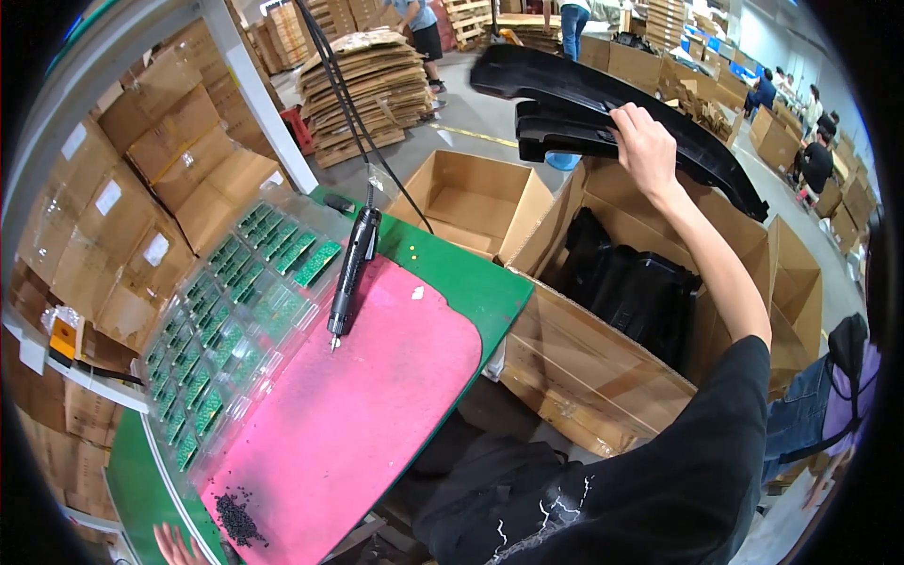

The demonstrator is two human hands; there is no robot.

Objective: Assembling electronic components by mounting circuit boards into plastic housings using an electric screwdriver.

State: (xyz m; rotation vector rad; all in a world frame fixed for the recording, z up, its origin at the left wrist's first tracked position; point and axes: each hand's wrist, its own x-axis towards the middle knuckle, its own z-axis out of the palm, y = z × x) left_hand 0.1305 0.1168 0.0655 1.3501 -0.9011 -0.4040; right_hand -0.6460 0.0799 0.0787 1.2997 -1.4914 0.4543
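Left hand (177, 546): at the lower edge, fingertips showing, the rest cut off; whether it grips anything cannot be told. Beside it, a loose heap of small black pieces (237, 520), apparently screws, on a pink mat (377, 395). Green worktable (494, 299), beneath the mat. Clear compartmented tray (247, 400), along the mat's left side, holding green circuit boards (315, 264) in rows. Black electric screwdriver (353, 273), cabled from above, tip toward the mat, in neither hand. Open cardboard carton (593, 353), beyond the table's right edge, containing further black parts (650, 292). Right hand (645, 146): raised over that carton, fingers closed on the edge of a long curved black part (584, 88), held aloft; a shorter black section hangs beneath, joined or separate, cannot tell. Step in hand, by judgement: carrying the long part by one hand between carton and table, direction not determinable. Next move, by judgement: calls for a firm pinch, level carriage and clearance of the carton walls, the far ends being unsupported. Second open carton (461, 226), just beyond the table's far edge. Stack of flattened cardboard (363, 99), farther back. Co-workers (421, 24), in the far background, well apart.
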